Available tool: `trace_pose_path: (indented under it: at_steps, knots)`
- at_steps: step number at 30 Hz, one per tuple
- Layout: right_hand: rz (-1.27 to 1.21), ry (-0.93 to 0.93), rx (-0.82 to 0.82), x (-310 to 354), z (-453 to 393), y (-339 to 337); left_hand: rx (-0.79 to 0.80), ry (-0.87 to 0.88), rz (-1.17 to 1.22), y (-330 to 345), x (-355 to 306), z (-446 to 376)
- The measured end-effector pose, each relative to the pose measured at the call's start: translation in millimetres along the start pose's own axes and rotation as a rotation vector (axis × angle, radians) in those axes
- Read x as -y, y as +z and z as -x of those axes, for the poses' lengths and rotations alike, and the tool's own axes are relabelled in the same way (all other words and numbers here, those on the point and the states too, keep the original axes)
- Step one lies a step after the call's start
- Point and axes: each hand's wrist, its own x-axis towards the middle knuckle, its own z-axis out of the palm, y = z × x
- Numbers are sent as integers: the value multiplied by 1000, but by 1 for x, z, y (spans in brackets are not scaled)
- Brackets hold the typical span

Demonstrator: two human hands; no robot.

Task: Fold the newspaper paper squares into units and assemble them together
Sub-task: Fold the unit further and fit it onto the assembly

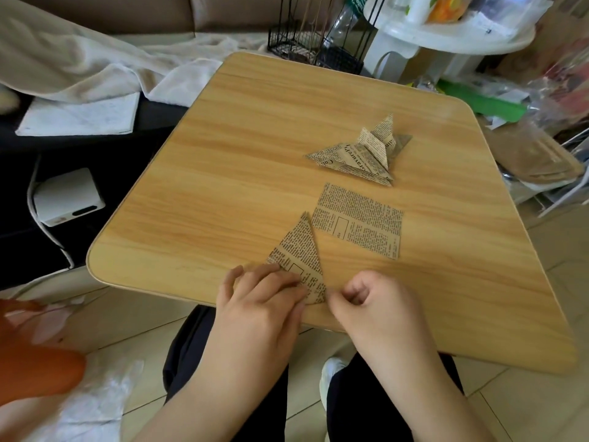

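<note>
Folded triangle (301, 250) near table edge (204, 303)

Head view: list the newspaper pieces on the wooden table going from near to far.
Folded triangle under the hands → flat unfolded square → finished folded units farthest away.
</note>
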Motion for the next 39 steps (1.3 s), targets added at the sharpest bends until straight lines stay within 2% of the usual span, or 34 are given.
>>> trace_pose_path:
  at_steps: [3,6,16,19,24,27,32,39]
  knots:
    - [-23,-262,-66,-11,0,3,-37,-24,39,1,2,-4]
    - [-99,-467,-15,-15,-1,9,-64,-60,24,2,1,-7]
    - [-101,-586,-100,-23,2,19,-183,-289,27,8,-1,-5]
    - [-144,-542,-97,-22,3,19,-200,-312,17,10,-3,-5]
    - [-175,-318,-22,-8,-3,19,-211,-337,16,13,-4,-6]
    - [-150,-251,11,0,-6,20,-216,-346,34,13,-3,-6]
    - [-135,-219,71,5,-8,17,-203,-348,84,11,-2,-5]
    - [-234,-260,47,-6,-3,13,-183,-324,91,7,-3,-3]
